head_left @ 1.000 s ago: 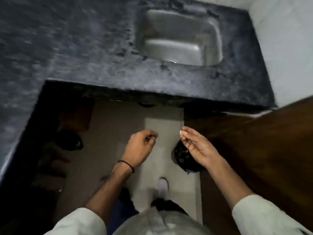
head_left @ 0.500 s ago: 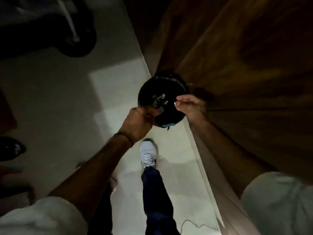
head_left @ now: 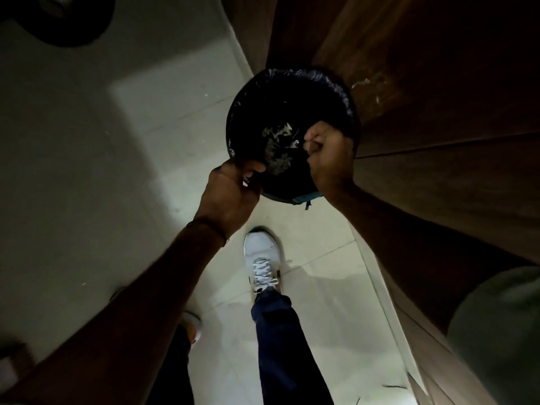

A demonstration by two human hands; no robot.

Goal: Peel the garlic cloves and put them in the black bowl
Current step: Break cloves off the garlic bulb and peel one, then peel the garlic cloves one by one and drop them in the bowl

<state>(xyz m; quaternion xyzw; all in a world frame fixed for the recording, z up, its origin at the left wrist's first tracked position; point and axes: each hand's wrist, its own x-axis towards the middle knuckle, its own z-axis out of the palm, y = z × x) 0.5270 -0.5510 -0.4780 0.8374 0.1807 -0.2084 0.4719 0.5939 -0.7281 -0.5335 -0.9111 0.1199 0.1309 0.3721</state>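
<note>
A round bin lined with a black bag (head_left: 292, 92) stands on the floor against a wooden cabinet, with pale scraps at its bottom (head_left: 277, 147). My left hand (head_left: 233, 194) hovers at the bin's near-left rim. Its fingers are curled and a small pale piece, likely a garlic clove (head_left: 245, 182), shows between them. My right hand (head_left: 328, 153) is over the bin's right side, fingers curled against the thumb, and I see nothing in it. The black bowl is out of view.
Dark wooden cabinet fronts (head_left: 438, 112) fill the right side. Pale floor tiles (head_left: 117, 171) spread to the left. My white shoe (head_left: 261, 258) and dark trouser leg stand just in front of the bin. A dark object (head_left: 64, 19) lies at the top left.
My view swung down from the countertop and sink to the floor bin. Both hands moved over the bin, and the white bit once pinched in my right fingertips no longer shows.
</note>
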